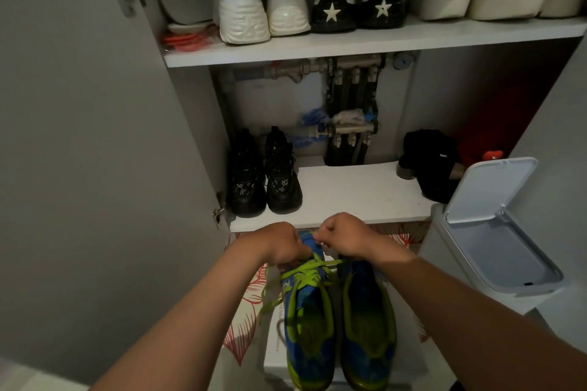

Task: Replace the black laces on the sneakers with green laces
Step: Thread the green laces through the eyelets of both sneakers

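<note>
Sneakers (368,327), a blue and lime pair, stand side by side on a white box (272,349) with their heels toward me and their toes toward an open cupboard. From my feed the box rests on a mat with a red flower print (244,311). A green lace (305,270) crosses the eyelets of the left-hand shoe, and one loose end of it trails off that shoe's left side over the mat.

Both hands sit at the toe end of this shoe. The left hand (282,246) is curled down over the front of the lacing, gripping the green lace where strands come out from under it. The right hand (344,236) is curled too, pinching a strand that runs across toward it (the fingertips themselves are turned away from me).

Beyond the hands, black boots (265,174) stand on the cupboard's lower shelf (349,194), with pipework (349,89) against the back wall. White shoes (263,0) line the upper shelf. A white bin (495,241) stands at my right, lid up.
</note>
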`<state>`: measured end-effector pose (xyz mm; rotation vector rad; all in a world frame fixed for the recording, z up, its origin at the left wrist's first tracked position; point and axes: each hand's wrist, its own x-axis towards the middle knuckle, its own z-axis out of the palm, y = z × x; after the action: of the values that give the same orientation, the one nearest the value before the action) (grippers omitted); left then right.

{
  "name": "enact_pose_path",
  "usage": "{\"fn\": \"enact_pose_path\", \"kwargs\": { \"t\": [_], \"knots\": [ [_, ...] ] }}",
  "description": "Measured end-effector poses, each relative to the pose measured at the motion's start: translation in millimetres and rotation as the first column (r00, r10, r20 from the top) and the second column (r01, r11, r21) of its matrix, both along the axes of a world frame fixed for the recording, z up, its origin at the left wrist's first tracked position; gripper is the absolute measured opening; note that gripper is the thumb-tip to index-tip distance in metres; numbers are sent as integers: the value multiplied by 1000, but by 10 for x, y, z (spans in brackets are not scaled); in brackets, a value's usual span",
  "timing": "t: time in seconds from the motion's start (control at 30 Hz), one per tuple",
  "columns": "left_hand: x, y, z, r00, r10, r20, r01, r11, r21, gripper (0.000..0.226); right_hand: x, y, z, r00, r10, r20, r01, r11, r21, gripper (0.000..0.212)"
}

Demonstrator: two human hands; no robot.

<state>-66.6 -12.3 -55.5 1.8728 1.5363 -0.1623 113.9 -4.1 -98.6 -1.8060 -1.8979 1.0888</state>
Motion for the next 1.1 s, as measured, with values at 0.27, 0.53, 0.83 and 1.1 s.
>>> {"fn": "enact_pose_path", "kwargs": {
  "t": [0.27, 0.53, 0.83, 1.1],
  "knots": [
    [287, -28, 98, 880, 192, 435, -158, 981, -112, 24, 64, -145, 408, 881, -110, -461, 109, 994, -29, 20],
    [451, 46, 359, 107, 488, 867, -351, 834, -426, 23, 209, -248, 505, 891, -97, -443, 85, 995, -47, 19],
    [531, -64, 423, 724, 98, 683, -297, 938, 180, 29, 366, -246, 687, 965, -178, -192, 237, 906, 352, 46],
    [503, -191, 443, 928, -190, 321, 52, 918, 394, 37, 433, -327, 835, 981, 175, 87, -195, 905, 379, 46]
  ]
}}
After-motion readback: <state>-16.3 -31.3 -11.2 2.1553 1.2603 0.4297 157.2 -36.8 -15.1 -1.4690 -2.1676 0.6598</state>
